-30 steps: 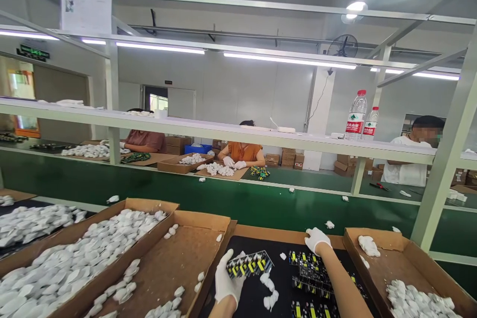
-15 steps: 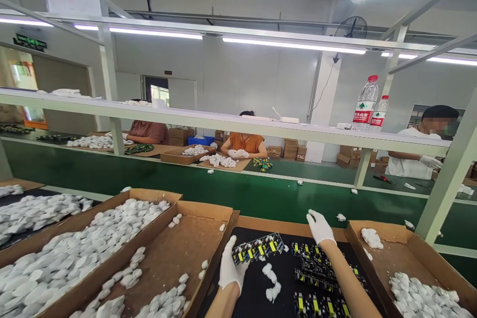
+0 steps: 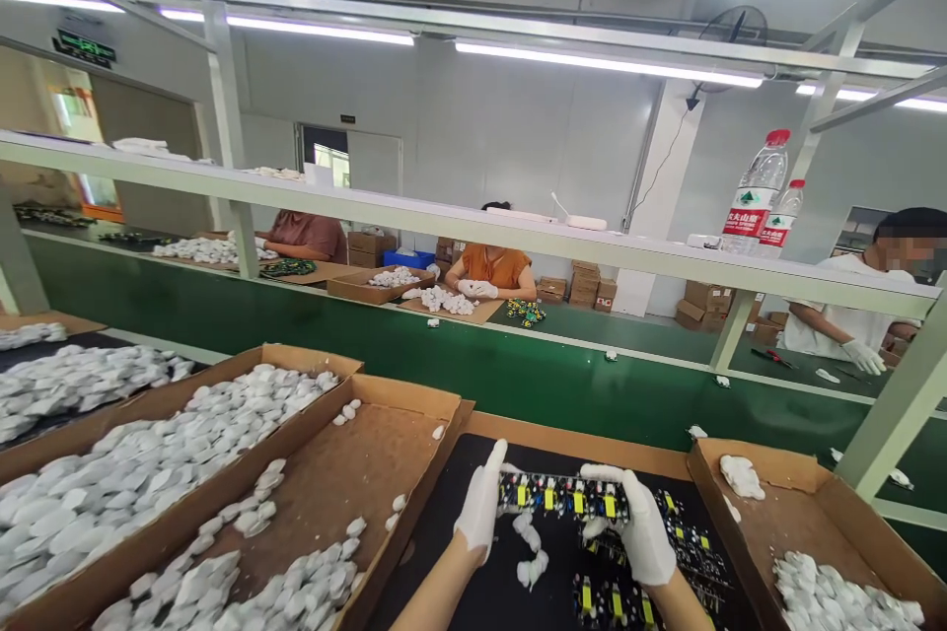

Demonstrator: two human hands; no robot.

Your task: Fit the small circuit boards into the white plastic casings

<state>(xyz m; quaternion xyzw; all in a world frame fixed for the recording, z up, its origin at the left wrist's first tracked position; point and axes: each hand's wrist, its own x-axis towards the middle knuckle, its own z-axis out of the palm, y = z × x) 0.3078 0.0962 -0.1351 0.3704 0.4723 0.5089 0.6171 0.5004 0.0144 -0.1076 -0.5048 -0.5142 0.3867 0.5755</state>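
Note:
Between my two white-gloved hands is a strip of circuit boards (image 3: 563, 495) with yellow and blue parts, held level over the black mat (image 3: 436, 513). My left hand (image 3: 482, 503) grips its left end, thumb pointing up. My right hand (image 3: 642, 525) is closed round the right end, fingers along the far edge. Several crumpled white pieces (image 3: 531, 567) lie on the mat below the strip. More board strips (image 3: 616, 601) lie under and beside my right hand, partly hidden by it.
Cardboard trays with white pieces stand at left (image 3: 355, 473) and right (image 3: 836, 523). A green conveyor belt (image 3: 473, 370) crosses beyond, carrying small white pieces. Above it runs a shelf (image 3: 414, 215) with two water bottles (image 3: 755, 197). Several gloved co-workers (image 3: 492, 271) sit across.
My right hand has come back from near the belt and taken the strip's right end. The strip has moved right and levelled out. The view has shifted slightly.

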